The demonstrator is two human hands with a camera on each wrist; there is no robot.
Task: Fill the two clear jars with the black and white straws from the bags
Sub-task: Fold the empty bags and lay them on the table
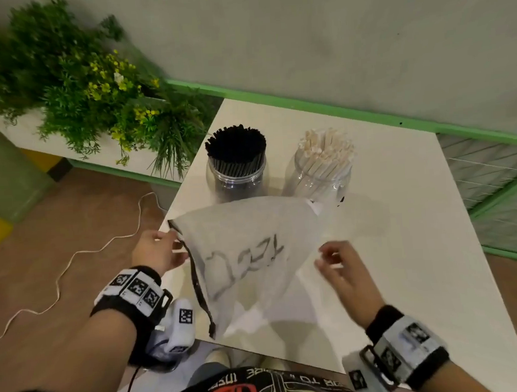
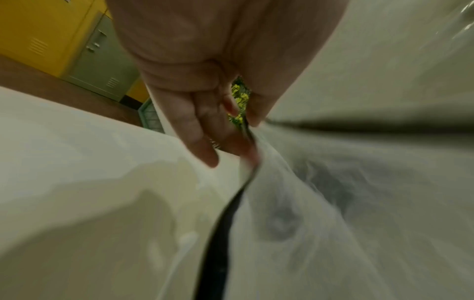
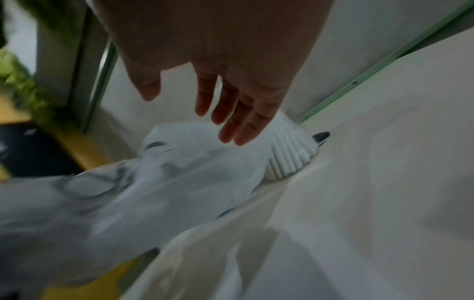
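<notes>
Fingers (image 2: 246, 140) of the left hand (image 1: 157, 250) pinch the empty bag (image 1: 248, 251) low over the desk (image 1: 405, 247), the right hand (image 1: 343, 269) hangs loose, and a quick swing could knock over the full jars (image 1: 237, 174) just behind.

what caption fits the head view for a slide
Left hand pinches an empty bag; right hand open; both jars filled.

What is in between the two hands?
The frosted bag with the black zip strip: the left hand pinches its edge, the right hand hovers open beside it. The head view shows this.
</notes>
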